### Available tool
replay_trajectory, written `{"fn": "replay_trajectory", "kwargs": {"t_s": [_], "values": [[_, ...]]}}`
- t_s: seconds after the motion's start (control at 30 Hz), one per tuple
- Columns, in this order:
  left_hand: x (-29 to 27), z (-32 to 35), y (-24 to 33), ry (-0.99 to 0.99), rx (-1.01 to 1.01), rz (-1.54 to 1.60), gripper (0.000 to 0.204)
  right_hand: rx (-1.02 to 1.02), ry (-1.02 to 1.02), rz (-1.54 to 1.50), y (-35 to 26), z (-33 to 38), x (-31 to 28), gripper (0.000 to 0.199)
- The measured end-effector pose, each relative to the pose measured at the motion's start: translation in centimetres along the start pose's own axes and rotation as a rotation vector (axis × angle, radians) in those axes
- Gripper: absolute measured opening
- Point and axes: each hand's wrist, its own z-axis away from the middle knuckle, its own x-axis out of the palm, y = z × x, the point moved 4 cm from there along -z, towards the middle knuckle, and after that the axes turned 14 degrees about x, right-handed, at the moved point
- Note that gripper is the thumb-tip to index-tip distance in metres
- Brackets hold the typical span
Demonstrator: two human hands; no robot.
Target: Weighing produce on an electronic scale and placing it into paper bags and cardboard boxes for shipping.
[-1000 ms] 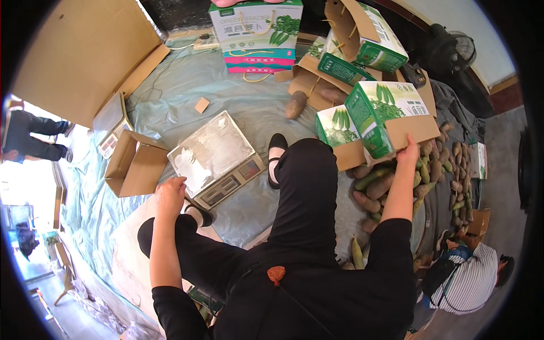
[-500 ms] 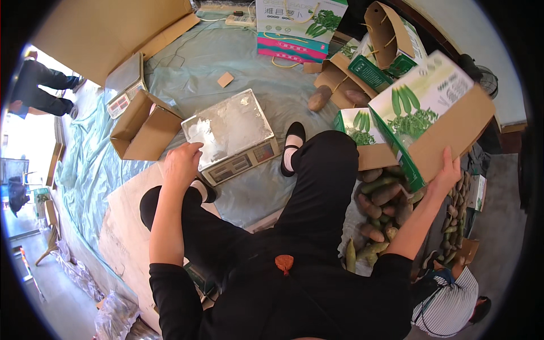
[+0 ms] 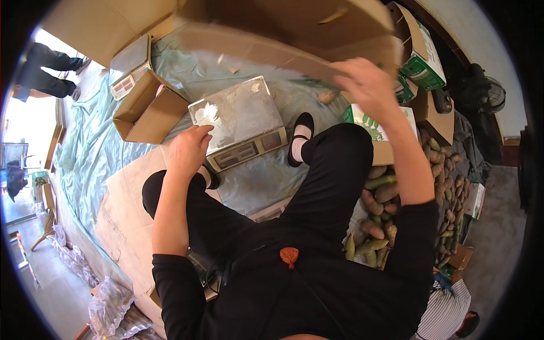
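My right hand [image 3: 369, 89] is raised at the upper right, its fingers closed on the edge of a large brown cardboard box [image 3: 283, 28]. Motion blurs the box, which hangs over the far part of the floor with its inside facing me. My left hand [image 3: 190, 148] hovers at the near left corner of a platform scale [image 3: 241, 116]. Its fingers are loosely bent and hold nothing; contact with the scale is unclear. Stained metal tops the scale, and a display panel faces me. The held box hides the cartons behind it.
Left of the scale stands an opened carton [image 3: 148, 110], with a second scale [image 3: 129, 68] behind. Green-and-white printed boxes [image 3: 425, 59] stand at the right. Long green and reddish radishes [image 3: 388, 192] lie in a heap by my right leg. Another person [image 3: 445, 309] is at the lower right.
My right hand has swung up and left with the box, whose brown inside now faces me. The left hand stays by the scale. My view has shifted slightly.
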Motion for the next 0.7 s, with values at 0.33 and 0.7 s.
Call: {"fn": "replay_trajectory", "kwargs": {"t_s": [0.33,0.7], "values": [[-0.4,0.2,0.7,-0.052,0.056,0.072,0.018,-0.354,-0.423,0.179,-6.8,-2.9,16.6,0.012],[-0.7,-0.4,0.3,0.058,0.059,0.082,0.023,-0.218,-0.572,0.284,-5.3,-2.0,19.3,0.030]]}}
